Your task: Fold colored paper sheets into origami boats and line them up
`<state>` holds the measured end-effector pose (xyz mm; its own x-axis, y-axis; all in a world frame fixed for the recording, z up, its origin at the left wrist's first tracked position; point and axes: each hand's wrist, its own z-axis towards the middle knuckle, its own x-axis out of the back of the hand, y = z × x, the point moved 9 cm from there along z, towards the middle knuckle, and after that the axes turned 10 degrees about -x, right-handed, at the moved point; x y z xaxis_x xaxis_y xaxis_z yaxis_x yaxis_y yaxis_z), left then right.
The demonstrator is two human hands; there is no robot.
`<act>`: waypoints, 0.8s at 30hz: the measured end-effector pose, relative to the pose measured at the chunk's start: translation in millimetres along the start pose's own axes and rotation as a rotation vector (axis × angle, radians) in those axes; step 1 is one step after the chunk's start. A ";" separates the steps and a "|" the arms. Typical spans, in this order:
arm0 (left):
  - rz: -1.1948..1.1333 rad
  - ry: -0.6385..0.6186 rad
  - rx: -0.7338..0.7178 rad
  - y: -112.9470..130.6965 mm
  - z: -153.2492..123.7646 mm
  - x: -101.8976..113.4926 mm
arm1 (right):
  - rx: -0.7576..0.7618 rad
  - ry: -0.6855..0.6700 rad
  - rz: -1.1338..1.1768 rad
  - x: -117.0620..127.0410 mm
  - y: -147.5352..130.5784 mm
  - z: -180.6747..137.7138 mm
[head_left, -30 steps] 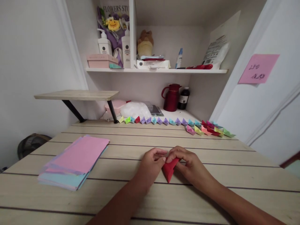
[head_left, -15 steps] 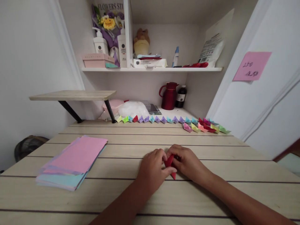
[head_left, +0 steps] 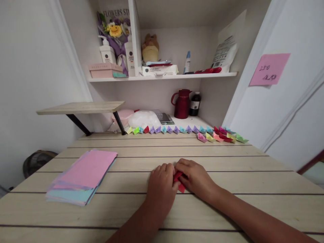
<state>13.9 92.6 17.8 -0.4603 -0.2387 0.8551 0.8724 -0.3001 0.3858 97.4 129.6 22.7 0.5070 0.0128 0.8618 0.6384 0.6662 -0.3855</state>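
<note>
A small piece of folded red paper [head_left: 181, 187] is held between both hands, low over the middle of the wooden table [head_left: 131, 182]. My left hand [head_left: 162, 182] is closed on its left side, thumb against the paper. From the right, my right hand [head_left: 193, 173] pinches it, fingers curled over the top. Much of the paper is hidden by the fingers, so its full shape cannot be made out. Folded paper boats [head_left: 176, 130] in many colours stand in a row along the table's back edge, with a second cluster of boats [head_left: 218, 136] at the right.
A stack of coloured paper sheets [head_left: 88, 168] lies at the left, pink on top. Behind it stands a small raised shelf [head_left: 83, 107] on black legs. A red jug [head_left: 182, 104] and a dark bottle [head_left: 195, 104] stand at the back, below a loaded white shelf [head_left: 162, 77].
Both hands have shifted slightly left and closed in around the red paper. Its pointed outline has given way to a flatter, blunter visible end. The camera view has tilted a little.
</note>
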 end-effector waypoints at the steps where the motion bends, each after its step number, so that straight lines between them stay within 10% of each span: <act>1: 0.042 -0.012 0.005 -0.1 0.2 1.5 | 0.016 0.004 -0.047 -1.7 -2.2 0.1; 24: 0.381 -0.221 -0.018 5.1 -1.7 1.5 | -0.055 -0.054 0.415 4.6 5.2 -5.8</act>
<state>17.4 89.2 20.6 -0.0579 -0.1330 0.9894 0.9692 -0.2450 0.0238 106.4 128.9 22.7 0.6979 0.3116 0.6449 0.4166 0.5557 -0.7194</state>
